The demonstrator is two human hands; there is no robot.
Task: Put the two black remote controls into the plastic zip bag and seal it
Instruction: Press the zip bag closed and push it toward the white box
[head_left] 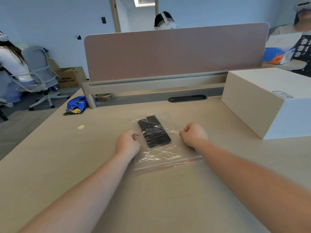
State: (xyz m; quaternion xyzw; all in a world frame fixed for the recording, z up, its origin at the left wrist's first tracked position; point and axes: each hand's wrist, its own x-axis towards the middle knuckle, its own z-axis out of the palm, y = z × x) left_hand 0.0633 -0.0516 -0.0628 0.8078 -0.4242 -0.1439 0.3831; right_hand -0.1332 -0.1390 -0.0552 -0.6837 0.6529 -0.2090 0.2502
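A clear plastic zip bag [165,156] lies flat on the beige desk [101,148], its red zip strip on the near edge. Two black remote controls [154,132] lie side by side inside the far half of the bag, seen through the film. My left hand [127,142] pinches the bag's left edge beside the remotes with closed fingers. My right hand [194,134] pinches the bag's right edge in the same way. I cannot tell whether the zip strip is pressed closed.
A large white box [269,101] stands on the desk to the right, close to my right hand. A pink divider panel [175,52] runs along the desk's far edge, with a black cable slot [187,98] below it. People sit left and beyond the divider.
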